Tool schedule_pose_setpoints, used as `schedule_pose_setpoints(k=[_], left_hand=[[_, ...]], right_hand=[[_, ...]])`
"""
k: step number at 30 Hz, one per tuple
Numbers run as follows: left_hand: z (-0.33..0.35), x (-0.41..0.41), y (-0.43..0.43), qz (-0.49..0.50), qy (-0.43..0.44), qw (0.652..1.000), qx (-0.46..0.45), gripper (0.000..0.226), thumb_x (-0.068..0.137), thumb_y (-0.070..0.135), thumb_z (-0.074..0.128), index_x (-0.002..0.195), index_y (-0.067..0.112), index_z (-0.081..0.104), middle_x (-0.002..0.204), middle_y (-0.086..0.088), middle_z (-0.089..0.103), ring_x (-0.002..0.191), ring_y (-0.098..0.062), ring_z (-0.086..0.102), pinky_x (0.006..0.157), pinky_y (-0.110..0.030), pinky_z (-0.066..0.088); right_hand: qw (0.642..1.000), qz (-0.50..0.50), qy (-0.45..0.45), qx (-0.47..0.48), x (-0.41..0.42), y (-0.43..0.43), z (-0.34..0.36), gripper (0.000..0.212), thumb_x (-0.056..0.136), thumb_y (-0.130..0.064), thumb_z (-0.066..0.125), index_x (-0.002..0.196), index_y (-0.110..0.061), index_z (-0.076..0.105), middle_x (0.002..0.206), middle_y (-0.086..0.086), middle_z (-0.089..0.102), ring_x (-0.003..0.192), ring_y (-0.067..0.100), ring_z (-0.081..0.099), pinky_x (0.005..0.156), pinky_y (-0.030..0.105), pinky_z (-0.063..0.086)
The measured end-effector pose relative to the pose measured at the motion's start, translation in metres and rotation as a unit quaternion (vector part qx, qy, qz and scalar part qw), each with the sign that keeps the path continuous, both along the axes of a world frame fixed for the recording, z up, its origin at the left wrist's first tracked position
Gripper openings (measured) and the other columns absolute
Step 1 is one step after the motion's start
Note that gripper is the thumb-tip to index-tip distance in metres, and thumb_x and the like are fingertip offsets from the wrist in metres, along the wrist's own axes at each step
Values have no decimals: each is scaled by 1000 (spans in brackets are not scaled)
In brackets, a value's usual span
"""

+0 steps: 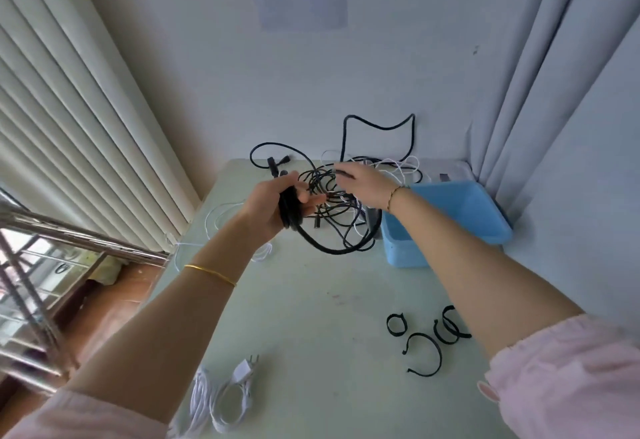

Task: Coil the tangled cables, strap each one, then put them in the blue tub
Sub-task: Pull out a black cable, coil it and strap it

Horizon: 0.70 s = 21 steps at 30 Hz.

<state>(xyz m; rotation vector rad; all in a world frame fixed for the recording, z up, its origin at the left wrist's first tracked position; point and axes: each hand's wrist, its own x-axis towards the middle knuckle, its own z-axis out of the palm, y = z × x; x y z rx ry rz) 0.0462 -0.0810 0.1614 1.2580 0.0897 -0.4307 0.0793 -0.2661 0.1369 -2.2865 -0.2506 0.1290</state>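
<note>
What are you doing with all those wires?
A person is sorting cables. The left hand grips loops of a black cable, while the right hand reaches over the tangled pile on the table. Black straps lie loose nearby, and no cable shows in the blue tub.

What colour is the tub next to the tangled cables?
The tub is light blue; the head view, the only one, shows it plainly.

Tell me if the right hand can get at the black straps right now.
Probably yes: the straps lie loose on the table by the right forearm, nothing covering them. The right hand, now at the cable tangle, need only draw back.
</note>
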Motion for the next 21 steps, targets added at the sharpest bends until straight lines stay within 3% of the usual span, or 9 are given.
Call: schedule_pose_setpoints(k=[3,5,6,8,11,14,16,18,21], left_hand=[[6,-6,11,8,-4,1000,-12,31,102,17,37,86,-1,57,62,-5,67,71,-20,71,77,-32,54],[8,-7,14,21,-9,999,-24,27,102,16,38,92,-3,55,71,-8,72,62,-19,68,68,-30,57],[7,-5,16,29,-13,999,-31,23,102,16,40,98,-4,52,74,-10,72,57,-18,65,65,-30,58],[4,-1,19,38,-18,998,-41,22,101,15,41,106,-5,48,78,-11,73,52,-18,62,60,-29,57],[3,5,23,24,-33,999,-29,33,102,18,40,113,-10,53,77,-8,73,56,-17,62,57,-26,54],[2,7,23,14,-43,998,-44,27,101,16,40,98,-4,57,66,-5,69,59,-17,64,56,-26,54],[2,8,25,14,-44,998,-48,22,101,19,40,99,0,52,53,0,55,57,-18,64,55,-26,53],[1,11,30,-10,-30,998,-56,34,103,30,34,106,0,49,46,3,42,48,-16,56,55,-26,47],[5,15,46,-98,13,989,-110,53,102,40,22,106,-2,53,40,5,33,39,-14,42,55,-27,38]], right_hand=[[967,13,38,-251,1,17,-27,26,98,-35,38,100,-11,45,96,7,49,91,25,49,74,34,39],[942,-28,-51,-330,-7,25,-32,32,98,-39,34,105,-12,50,106,6,53,105,27,49,84,40,42],[949,-42,-100,-295,-13,32,-31,31,98,-38,34,98,-13,52,99,4,56,101,27,52,83,40,43],[990,-31,-109,-86,-29,46,-21,35,100,-35,35,86,-11,55,80,4,59,84,25,58,77,40,47],[978,46,55,197,-60,65,-5,37,100,-35,38,114,-5,57,88,13,71,89,25,68,91,34,49],[974,72,59,204,-76,72,-13,35,96,-23,50,127,-9,43,81,5,71,83,20,70,96,41,47],[982,62,26,178,-77,72,-19,31,97,-15,48,128,-13,43,78,-1,68,76,9,66,88,30,49],[992,53,-3,112,-77,73,-24,31,98,-13,45,128,-18,45,81,-3,66,63,-3,55,68,13,41],[998,50,-16,-28,-71,69,-41,23,100,-18,41,115,-17,58,92,-3,65,70,-1,55,67,18,42]])
